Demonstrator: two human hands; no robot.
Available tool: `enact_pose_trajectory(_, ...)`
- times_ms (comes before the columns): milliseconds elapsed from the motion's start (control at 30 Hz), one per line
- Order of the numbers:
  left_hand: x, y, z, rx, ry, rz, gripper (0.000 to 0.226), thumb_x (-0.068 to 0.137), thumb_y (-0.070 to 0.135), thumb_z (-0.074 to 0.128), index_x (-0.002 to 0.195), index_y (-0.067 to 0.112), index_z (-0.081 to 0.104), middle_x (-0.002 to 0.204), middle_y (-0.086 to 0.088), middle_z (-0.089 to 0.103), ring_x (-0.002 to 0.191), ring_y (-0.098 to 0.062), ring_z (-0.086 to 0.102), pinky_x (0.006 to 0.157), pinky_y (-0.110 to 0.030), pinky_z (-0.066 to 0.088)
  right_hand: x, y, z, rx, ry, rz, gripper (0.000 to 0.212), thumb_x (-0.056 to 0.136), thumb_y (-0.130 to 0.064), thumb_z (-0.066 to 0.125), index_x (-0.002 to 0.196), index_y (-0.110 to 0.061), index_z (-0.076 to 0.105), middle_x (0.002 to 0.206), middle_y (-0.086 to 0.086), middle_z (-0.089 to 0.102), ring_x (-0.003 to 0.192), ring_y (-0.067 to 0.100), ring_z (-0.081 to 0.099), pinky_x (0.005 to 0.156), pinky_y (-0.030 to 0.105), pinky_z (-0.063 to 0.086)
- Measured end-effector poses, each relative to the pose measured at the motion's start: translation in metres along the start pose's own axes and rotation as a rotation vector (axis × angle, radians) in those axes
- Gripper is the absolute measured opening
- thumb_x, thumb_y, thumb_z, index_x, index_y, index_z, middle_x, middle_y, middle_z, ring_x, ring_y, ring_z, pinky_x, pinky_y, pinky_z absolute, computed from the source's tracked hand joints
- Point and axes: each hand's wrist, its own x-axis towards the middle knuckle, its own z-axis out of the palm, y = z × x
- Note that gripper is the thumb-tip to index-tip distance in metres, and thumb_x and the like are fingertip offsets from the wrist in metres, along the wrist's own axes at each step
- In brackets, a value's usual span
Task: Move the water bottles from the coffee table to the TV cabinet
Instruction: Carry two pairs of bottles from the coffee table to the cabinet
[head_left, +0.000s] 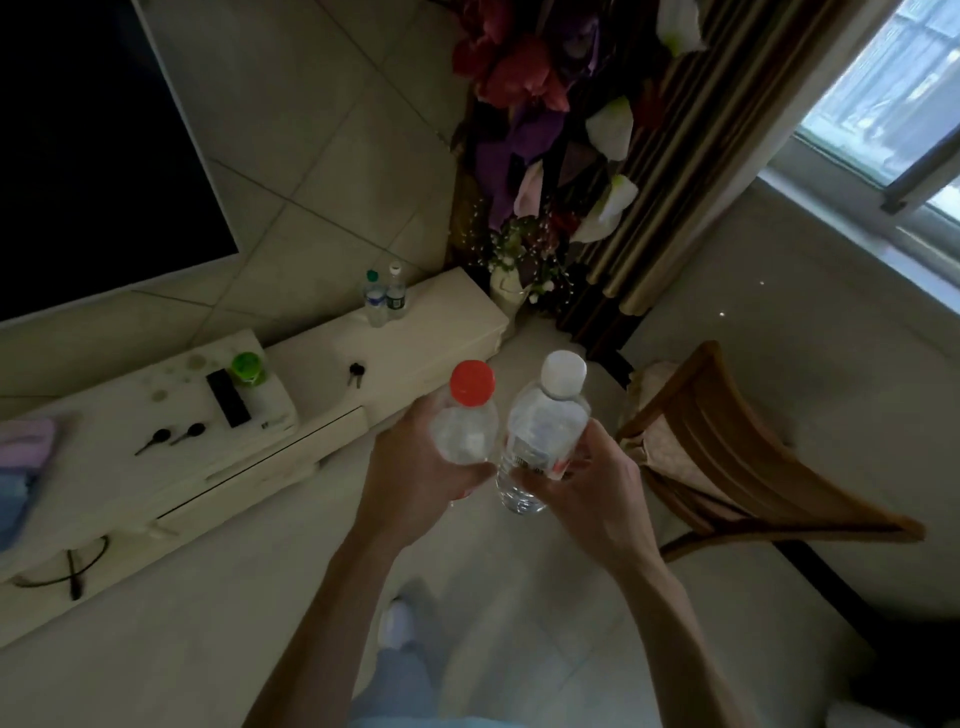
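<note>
My left hand (415, 467) grips a clear water bottle with a red cap (467, 415), held upright in front of me. Beside it my right hand (597, 478) grips a clear bottle with a white cap (545, 426); the two bottles almost touch. Both are held in the air above the floor, a short way in front of the white TV cabinet (441, 322). Two more water bottles stand together at the cabinet's far right end: one with a green cap (375, 301), one with a white cap (396, 291).
On the cabinet lie keys (356, 373), a black remote (228, 397), a green-lidded jar (248, 369), two more keys (171, 436) and folded cloth (23, 457). A wooden chair (727, 447) stands right. Artificial flowers (535, 156) fill the corner. A TV (93, 145) hangs above.
</note>
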Motion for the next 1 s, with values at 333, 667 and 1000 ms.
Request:
enact_pose_trajectory(333,0.093,-0.010,-0.038,0.033,0.015,-0.058,0.065,0.059,0.023,0.087,0.117,0.024,0.056,0.105,0.009,0.066,0.096,-0.012,0.061,0.072,-0.019,0.042,0.088,-0.023,0.033,0.051,-0.027,0.021,0.061,0.053,-0.053,0.080,0.106,-0.051,0.049,0.102,-0.020,0.066,0.097,0.008,0.065,0.084,0.041,0.057)
enact_pose_trajectory(667,0.152,-0.009,-0.036,0.038,0.073,-0.193,0.067,0.058,0.028,0.087,0.117,0.033,0.055,0.103,0.013,0.064,0.096,-0.011,0.060,0.072,-0.021,0.043,0.169,-0.027,0.055,0.089,-0.179,0.007,0.064,0.061,-0.040,0.086,0.115,-0.041,0.052,0.110,-0.017,0.064,0.097,0.001,0.062,0.082,0.026,0.052)
enact_pose_trajectory(1000,0.249,0.021,-0.011,0.042,0.204,-0.247,0.070,0.055,0.029,0.087,0.118,0.029,0.056,0.107,0.009,0.066,0.099,-0.013,0.062,0.081,-0.026,0.049,0.292,-0.019,0.044,0.069,-0.312,-0.077,0.063,0.064,-0.039,0.086,0.117,-0.034,0.053,0.111,-0.011,0.064,0.102,0.009,0.060,0.087,0.032,0.052)
